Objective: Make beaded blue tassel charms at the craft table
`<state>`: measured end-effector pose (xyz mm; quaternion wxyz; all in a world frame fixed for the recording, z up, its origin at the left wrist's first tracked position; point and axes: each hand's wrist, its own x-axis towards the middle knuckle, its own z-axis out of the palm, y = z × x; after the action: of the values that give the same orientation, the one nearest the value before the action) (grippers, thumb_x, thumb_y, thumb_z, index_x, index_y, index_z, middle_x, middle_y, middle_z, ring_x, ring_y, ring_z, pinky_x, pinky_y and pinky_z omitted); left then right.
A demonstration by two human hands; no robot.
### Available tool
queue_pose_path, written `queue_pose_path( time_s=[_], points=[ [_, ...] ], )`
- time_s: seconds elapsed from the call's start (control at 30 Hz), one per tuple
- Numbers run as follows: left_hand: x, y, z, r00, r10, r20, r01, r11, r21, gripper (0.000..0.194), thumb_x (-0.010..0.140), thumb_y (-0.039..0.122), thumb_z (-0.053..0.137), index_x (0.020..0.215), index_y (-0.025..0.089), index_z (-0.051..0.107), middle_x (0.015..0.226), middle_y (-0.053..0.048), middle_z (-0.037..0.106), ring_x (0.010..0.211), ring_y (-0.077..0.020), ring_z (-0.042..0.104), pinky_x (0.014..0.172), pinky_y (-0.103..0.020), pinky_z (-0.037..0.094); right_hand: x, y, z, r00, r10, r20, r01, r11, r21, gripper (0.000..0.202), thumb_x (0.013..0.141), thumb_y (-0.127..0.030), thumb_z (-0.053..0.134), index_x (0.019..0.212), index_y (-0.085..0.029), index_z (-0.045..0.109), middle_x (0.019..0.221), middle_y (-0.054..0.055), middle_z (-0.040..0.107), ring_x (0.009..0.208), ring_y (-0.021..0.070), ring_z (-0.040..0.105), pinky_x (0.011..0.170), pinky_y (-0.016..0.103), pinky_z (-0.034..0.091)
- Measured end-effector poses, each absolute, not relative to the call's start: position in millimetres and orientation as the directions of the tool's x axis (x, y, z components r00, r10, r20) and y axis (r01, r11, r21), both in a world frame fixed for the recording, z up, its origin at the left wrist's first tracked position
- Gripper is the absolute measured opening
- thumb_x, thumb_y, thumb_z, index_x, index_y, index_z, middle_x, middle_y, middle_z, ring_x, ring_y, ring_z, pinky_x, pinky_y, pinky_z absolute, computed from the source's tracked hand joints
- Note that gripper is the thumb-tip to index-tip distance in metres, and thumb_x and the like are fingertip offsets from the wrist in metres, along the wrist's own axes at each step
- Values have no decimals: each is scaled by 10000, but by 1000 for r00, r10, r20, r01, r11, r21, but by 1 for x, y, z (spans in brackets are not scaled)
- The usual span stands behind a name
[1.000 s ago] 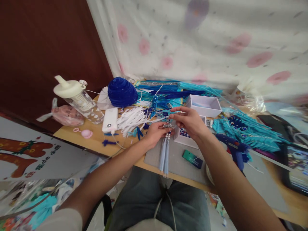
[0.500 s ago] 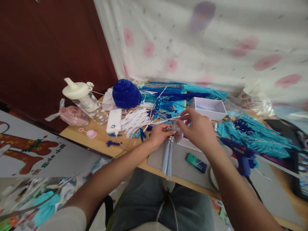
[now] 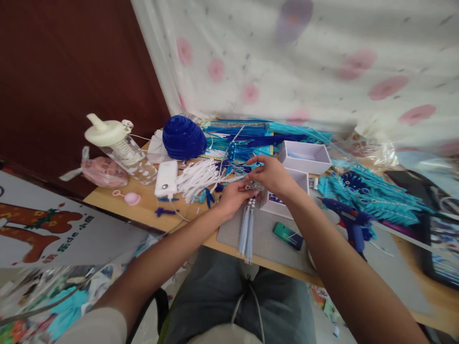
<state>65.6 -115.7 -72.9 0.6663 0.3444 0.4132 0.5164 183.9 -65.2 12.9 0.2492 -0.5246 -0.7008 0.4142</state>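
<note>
Tassels [image 3: 246,231] in pale blue are hung from a silvery ornament [image 3: 254,186], with pearly beads [image 3: 251,203] strung in between. The ornament is pinched between the thumb and fingers of the left hand [image 3: 234,198], over the grey mat [image 3: 229,231] near the front edge of the surface [image 3: 143,213], presumably so the strands can fall straight and not get snagged in all the clutter. The right hand [image 3: 271,174] is held at the other side, fingers curled with the thumb close to them, right by the top of the ornament. Whether anything is actually gripped there can't be told tbh, those fingertips are small and a bit blurry. A blue glue gun [image 3: 347,215] is parked off to the right, likely so the hot end is clear of the hands.

As for containers: two white boxes are set out past the mat. In the nearer box [image 3: 278,209], partly hidden by the right arm, small dark beads [image 3: 274,198] are kept, handily close. In the farther box [image 3: 308,166], just behind, something pale blue is laid flat. A clear bottle [image 3: 124,152] with a cream lid is stood way over left, next to a plastic bag [image 3: 103,171] with pinkish stuff inside, both well apart from the beadwork.
</note>
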Motion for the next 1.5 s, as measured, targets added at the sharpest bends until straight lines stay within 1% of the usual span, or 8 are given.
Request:
queue_pose_path(
  time_s=[0.3,0.47,0.57,0.87,1.03,1.2,1.37,1.5],
  points=[
    [68,-117,-70,75,983,-169,-431,185,883,348,521,265,914,747,135,684,688,3,684,630,-148,644,660,-286,521,188,-88,24,-521,843,-138,554,210,-806,137,874,-172,574,970,-189,670,743,23,745,616,188,675,558,284,500],
    [68,-117,-71,58,988,-141,-424,153,893,349,477,262,911,661,131,645,606,25,620,589,-118,571,601,-238,461,186,-90,19,-507,833,221,699,547,-460,304,751,-110,709,1048,-173,698,994,60,759,874,238,662,772,329,479],
    [68,-115,-72,37,989,-141,-402,144,904,291,554,268,865,663,132,632,627,23,599,607,-117,544,605,-240,437,187,-93,18,-615,768,181,682,632,-368,297,750,-232,792,1031,-180,709,902,50,752,889,261,634,757,325,447],
    [67,-116,-73,1,985,-170,-418,155,895,181,692,169,764,659,158,586,600,18,565,612,-128,553,628,-252,449,187,-135,24,-743,659,118,489,655,-576,278,757,47,604,923,-162,679,800,10,688,702,136,587,660,232,380],
    [69,-115,-70,70,973,-221,-390,230,892,281,619,157,821,866,141,688,683,-21,691,641,-169,643,653,-284,507,201,-179,34,-835,549,-21,408,594,-693,139,818,-51,631,846,-184,656,719,-32,645,616,113,554,582,216,369],
    [70,-117,-68,42,997,-59,-342,70,937,105,626,174,750,668,125,668,608,-12,654,596,-134,571,589,-240,447,194,-159,21,-503,797,335,680,604,-416,183,872,-115,608,1041,-170,655,1011,84,704,919,230,612,772,307,438],
    [69,-116,-73,-4,999,-51,-262,48,964,158,630,207,707,545,133,595,525,21,566,524,-93,458,536,-215,375,173,-112,6,-500,833,237,822,543,-171,223,902,-169,579,1107,-168,667,953,123,725,1001,304,613,742,329,440],
    [70,-116,-73,7,995,-102,-299,99,949,119,644,182,685,580,136,596,530,32,555,517,-89,451,529,-209,356,169,-104,7,-488,852,192,810,523,-264,288,875,-75,535,1106,-176,674,917,110,731,900,268,657,718,309,434]
  ],
)
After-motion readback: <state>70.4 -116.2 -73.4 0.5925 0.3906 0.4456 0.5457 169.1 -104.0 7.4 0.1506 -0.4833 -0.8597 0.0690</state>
